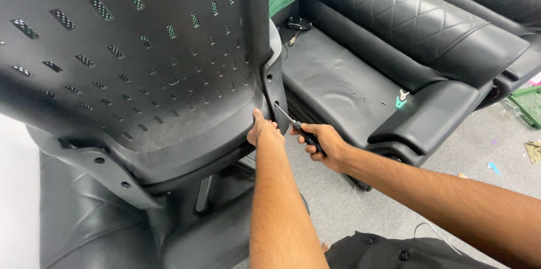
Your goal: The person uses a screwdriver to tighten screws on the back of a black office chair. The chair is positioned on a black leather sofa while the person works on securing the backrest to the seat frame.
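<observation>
A grey carpet floor (349, 201) and black sofa (394, 49) lay behind the big, stiff chair back (141, 60). Your left hand (264, 131) gripped its bottom edge. Beside it, your right hand (327, 144) squeezed a thin, light screwdriver (293, 125).

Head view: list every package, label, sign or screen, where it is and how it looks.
None show.
Nearest thing: small teal tag on the black sofa seat, by loose screws; any print is too small to tell.
</observation>
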